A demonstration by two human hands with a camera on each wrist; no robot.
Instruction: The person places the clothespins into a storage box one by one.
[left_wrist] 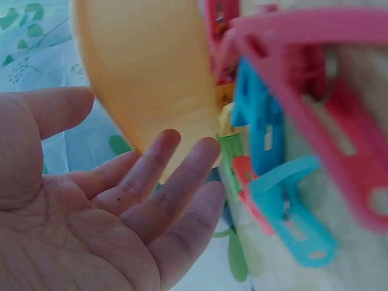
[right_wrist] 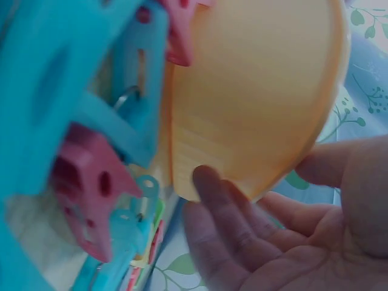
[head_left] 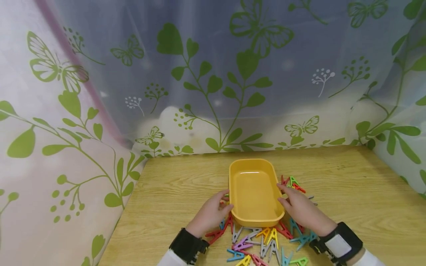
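Observation:
A yellow plastic tray (head_left: pixel 256 195) with rounded corners stands among the clothespins in the head view, and its inside is bare. At its left side is my left hand (head_left: pixel 213 212), the thumb tip at the rim. In the left wrist view its fingers (left_wrist: pixel 182 176) extend loosely along the tray's outer wall. My right hand (head_left: pixel 301 207) touches the opposite side, thumb and fingertips at the rim. Its fingers (right_wrist: pixel 230 230) reach toward the tray's outer wall in the right wrist view. Plastic clothespins (head_left: pixel 244 244) in several colours lie around the tray.
The wooden tabletop (head_left: pixel 179 177) extends on both sides of the tray. A patterned curtain (head_left: pixel 199 92) with green leaves and butterflies hangs behind and along the sides. Blue clothespins (right_wrist: pixel 133 79) lie close before the right wrist camera, pink ones (left_wrist: pixel 315 79) before the left.

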